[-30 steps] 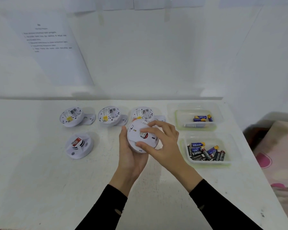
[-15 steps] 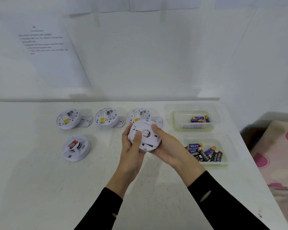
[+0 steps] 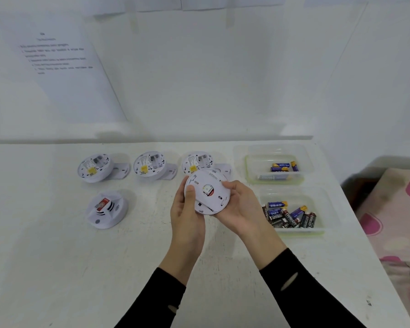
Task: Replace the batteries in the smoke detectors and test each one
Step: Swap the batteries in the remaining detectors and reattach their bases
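Both hands hold a round white smoke detector (image 3: 207,191) above the table, its back plate facing me. My left hand (image 3: 187,214) grips its left edge with the thumb on the plate. My right hand (image 3: 239,204) cups its right side and underside. Three opened detectors lie in a row behind: left (image 3: 94,168), middle (image 3: 149,165), right (image 3: 197,160), each back up with its cover beside it. A closed detector (image 3: 105,209) with a red label sits front left.
Two clear plastic tubs stand at the right: the far tub (image 3: 251,166) holds a few batteries (image 3: 283,167), the near tub (image 3: 322,209) holds several batteries (image 3: 290,215). The white table (image 3: 57,256) ends at the right by a pink patterned cloth (image 3: 400,221). A printed sheet (image 3: 57,67) hangs on the wall.
My right hand has moved from on top of the detector's plate to cupping its right side. The left thumb now rests on the plate, and the detector has turned slightly.
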